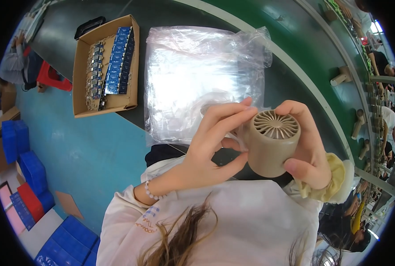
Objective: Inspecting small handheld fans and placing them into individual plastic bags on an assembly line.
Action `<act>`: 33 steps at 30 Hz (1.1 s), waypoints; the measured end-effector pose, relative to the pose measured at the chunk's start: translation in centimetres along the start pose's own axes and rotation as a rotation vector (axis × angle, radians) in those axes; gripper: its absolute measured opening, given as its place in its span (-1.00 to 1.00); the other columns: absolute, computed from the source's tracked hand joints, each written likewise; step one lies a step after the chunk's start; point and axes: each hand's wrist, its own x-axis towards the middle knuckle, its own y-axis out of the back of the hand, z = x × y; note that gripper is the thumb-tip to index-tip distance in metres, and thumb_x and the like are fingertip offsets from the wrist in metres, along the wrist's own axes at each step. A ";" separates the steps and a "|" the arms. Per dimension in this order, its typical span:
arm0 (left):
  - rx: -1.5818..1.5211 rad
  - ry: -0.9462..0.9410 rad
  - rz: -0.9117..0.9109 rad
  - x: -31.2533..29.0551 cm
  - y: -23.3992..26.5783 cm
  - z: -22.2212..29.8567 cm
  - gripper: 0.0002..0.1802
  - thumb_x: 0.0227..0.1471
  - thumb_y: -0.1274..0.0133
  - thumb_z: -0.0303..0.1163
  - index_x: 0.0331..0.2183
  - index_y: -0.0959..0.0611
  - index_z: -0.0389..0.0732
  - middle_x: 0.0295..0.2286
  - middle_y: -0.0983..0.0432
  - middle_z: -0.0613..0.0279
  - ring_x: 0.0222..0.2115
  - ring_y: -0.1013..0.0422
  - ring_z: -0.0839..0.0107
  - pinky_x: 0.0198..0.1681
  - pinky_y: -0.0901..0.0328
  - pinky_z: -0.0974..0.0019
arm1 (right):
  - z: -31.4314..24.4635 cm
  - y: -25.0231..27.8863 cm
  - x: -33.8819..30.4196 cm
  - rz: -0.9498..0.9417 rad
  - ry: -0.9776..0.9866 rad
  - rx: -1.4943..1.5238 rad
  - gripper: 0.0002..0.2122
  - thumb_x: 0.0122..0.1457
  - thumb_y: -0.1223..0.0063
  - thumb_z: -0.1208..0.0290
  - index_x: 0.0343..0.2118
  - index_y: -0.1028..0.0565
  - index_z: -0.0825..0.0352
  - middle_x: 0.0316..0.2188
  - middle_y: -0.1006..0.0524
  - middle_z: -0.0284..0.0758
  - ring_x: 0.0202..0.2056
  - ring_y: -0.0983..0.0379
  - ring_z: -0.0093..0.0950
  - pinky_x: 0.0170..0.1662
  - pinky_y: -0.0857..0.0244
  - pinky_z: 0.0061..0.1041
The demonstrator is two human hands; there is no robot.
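A beige handheld fan [270,155], its round body topped by a radial grille, is raised above the near edge of the dark table. My right hand [306,146] is closed round its right side, with the thumb low on the body. At its left side is my left hand [215,142], index and middle fingertips at the grille's rim and thumb against the lower body. Some clear film shows between the left fingers and the fan. Behind the hands lies a stack of clear plastic bags [193,75]. The fan's far side is hidden.
An open cardboard box [84,99] holding blue circuit boards [117,62] stands left of the bags, a black tray [89,27] behind it. Beyond the table runs a green conveyor [295,35] carrying similar beige fans [340,76]. Blue bins [68,244] stand on the left floor; people work at right.
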 end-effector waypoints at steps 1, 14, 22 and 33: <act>-0.053 0.009 -0.023 0.0 0.0 0.1 -0.24 -0.27 -0.08 -0.79 0.07 -0.35 -0.27 0.02 -0.13 0.10 0.14 -0.11 0.17 -0.26 -0.45 0.46 | -0.1 0.2 -0.2 0.001 0.010 -0.018 -0.36 -0.03 -0.12 0.59 0.10 -0.03 0.34 -0.01 -0.21 -0.27 0.03 -0.22 -0.51 0.04 -0.13 -0.52; 0.076 -0.205 -0.135 -0.1 0.5 1.4 -0.26 -0.32 -0.17 -0.79 0.01 -0.37 -0.40 -0.03 -0.13 0.05 0.14 -0.07 -0.04 -0.16 -0.47 0.39 | -0.8 -0.7 -0.3 0.205 0.198 -0.872 -0.43 -0.25 -0.39 0.44 -0.10 -0.39 0.33 -0.22 -0.48 -0.32 -0.26 -0.46 -0.49 -0.27 -0.33 -0.54; 0.540 -0.393 -0.269 -0.1 0.5 2.0 -0.44 -0.26 -0.11 -0.78 -0.09 -0.50 -0.41 -0.10 -0.26 0.03 0.10 -0.16 -0.08 0.13 -0.20 0.15 | 0.8 -2.4 1.1 0.348 0.330 -1.153 -0.38 -0.32 -0.39 0.39 -0.09 -0.36 0.34 -0.40 -0.42 -0.29 -0.45 -0.38 -0.37 -0.34 -0.29 -0.50; 0.019 -0.172 -0.101 0.8 2.2 4.1 -0.33 -0.37 -0.26 -0.73 -0.08 -0.45 -0.41 -0.13 -0.24 -0.07 0.04 -0.25 -0.07 0.19 -0.05 0.07 | 0.8 -0.9 2.7 0.056 0.600 -1.223 -0.31 -0.27 -0.35 0.28 0.01 -0.35 0.35 -0.03 -0.34 -0.05 -0.10 -0.35 -0.14 -0.06 -0.24 -0.35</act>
